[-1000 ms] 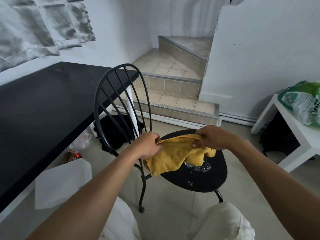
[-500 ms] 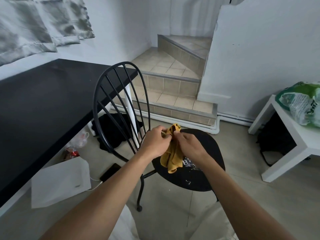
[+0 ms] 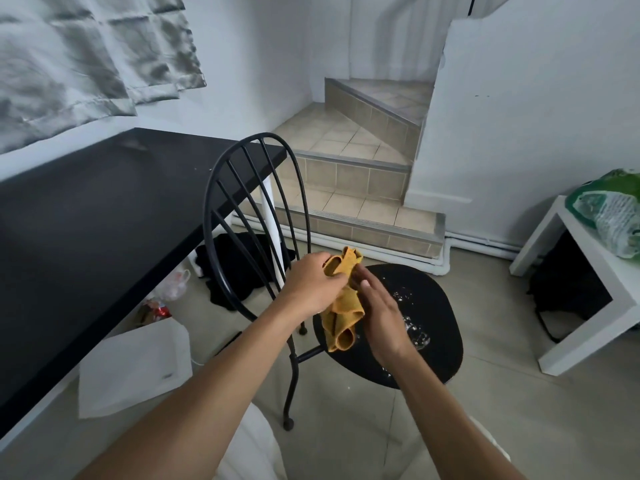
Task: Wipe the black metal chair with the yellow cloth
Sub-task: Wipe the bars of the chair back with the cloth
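Mustard-bright, the yellow cloth (image 3: 343,308) hangs bunched, long axis upright, gripped near its top by the curled fingers (image 3: 333,279) of the left hand (image 3: 310,289). The right hand (image 3: 381,318) lies flat against it, fingers straight. The black metal chair (image 3: 440,317) offers its wet seat just below and right. No writing is legible.

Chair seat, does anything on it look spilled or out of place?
Yes. A glistening wet patch with scattered droplets lies on the black chair seat, beside the right hand; it looks like spilled liquid. The yellow cloth, bunched in the left hand, is not on it yet.
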Demonstrator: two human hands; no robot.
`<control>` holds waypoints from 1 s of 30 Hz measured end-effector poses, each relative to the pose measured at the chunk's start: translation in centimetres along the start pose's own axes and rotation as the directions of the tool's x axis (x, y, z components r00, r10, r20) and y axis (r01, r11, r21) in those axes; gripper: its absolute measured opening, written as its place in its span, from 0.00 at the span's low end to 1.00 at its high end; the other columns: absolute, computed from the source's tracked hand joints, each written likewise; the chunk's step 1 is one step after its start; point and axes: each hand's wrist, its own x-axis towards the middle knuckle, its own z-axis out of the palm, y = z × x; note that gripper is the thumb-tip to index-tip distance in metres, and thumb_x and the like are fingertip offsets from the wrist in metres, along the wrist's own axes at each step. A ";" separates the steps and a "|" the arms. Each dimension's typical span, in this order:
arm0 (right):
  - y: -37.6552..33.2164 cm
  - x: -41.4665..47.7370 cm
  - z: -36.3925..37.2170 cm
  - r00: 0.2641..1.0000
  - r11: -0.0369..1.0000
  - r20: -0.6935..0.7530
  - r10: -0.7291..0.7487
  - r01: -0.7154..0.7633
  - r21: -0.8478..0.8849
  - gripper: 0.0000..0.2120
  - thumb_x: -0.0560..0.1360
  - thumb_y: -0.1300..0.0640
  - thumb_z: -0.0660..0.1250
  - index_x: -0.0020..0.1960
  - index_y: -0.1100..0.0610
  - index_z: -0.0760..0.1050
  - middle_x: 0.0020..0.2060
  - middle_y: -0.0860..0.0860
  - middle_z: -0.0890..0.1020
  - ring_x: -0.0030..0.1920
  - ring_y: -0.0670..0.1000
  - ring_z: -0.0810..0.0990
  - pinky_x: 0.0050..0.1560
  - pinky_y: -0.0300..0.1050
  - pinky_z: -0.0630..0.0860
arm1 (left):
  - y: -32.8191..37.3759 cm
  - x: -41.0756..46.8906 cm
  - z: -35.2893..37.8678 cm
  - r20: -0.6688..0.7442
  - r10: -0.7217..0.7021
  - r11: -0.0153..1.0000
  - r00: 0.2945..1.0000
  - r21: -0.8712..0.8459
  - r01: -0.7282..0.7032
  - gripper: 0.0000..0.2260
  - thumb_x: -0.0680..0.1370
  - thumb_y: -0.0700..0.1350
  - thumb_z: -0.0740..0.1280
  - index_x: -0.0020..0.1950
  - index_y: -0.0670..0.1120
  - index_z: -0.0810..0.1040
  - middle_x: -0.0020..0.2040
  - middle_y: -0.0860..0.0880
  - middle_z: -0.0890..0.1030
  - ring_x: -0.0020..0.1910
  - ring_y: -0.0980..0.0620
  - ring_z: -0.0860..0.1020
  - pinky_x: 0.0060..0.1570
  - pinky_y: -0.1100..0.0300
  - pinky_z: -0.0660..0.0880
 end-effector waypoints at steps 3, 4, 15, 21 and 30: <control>1.1 -0.2 2.9 0.991 0.958 0.003 0.137 -0.134 0.255 0.22 0.83 0.44 0.55 0.68 0.56 0.74 0.60 0.61 0.80 0.62 0.62 0.79 0.57 0.56 0.79 | 1.9 -1.1 -0.1 0.157 -0.001 0.998 0.988 0.061 -0.009 0.11 0.77 0.53 0.64 0.41 0.47 0.76 0.37 0.49 0.77 0.38 0.51 0.77 0.38 0.59 0.73; 1.3 -0.3 3.8 0.983 0.918 0.004 0.182 -0.171 0.358 0.24 0.82 0.42 0.56 0.65 0.59 0.76 0.58 0.63 0.81 0.62 0.63 0.79 0.59 0.58 0.77 | 2.2 -1.6 -0.5 0.198 -0.001 0.992 0.980 0.125 -0.024 0.14 0.78 0.56 0.63 0.42 0.46 0.76 0.38 0.47 0.78 0.40 0.50 0.78 0.42 0.56 0.75; 6.2 -1.6 11.6 0.986 0.983 0.095 -0.135 0.122 0.134 0.15 0.80 0.43 0.59 0.59 0.50 0.76 0.52 0.58 0.83 0.51 0.61 0.82 0.52 0.51 0.81 | 1.6 -1.7 -15.9 -0.170 0.306 0.794 0.937 0.589 -0.153 0.19 0.80 0.56 0.59 0.68 0.49 0.72 0.63 0.48 0.77 0.64 0.47 0.72 0.64 0.47 0.69; 9.4 -0.5 11.3 0.907 0.900 0.242 -0.345 0.393 -0.187 0.09 0.78 0.49 0.68 0.52 0.54 0.78 0.44 0.56 0.82 0.46 0.61 0.82 0.46 0.68 0.76 | -2.7 0.9 -17.5 -0.180 0.081 0.917 0.980 0.399 -0.002 0.22 0.80 0.54 0.60 0.74 0.55 0.62 0.72 0.47 0.65 0.68 0.47 0.68 0.64 0.57 0.64; 6.9 0.8 15.4 0.885 0.801 0.115 -0.451 0.458 -0.386 0.17 0.83 0.59 0.60 0.36 0.55 0.76 0.28 0.50 0.78 0.28 0.51 0.79 0.29 0.59 0.75 | -1.3 2.8 -15.4 -0.244 -0.003 0.945 0.970 0.315 0.082 0.26 0.83 0.42 0.51 0.80 0.46 0.45 0.78 0.43 0.56 0.74 0.44 0.63 0.69 0.54 0.62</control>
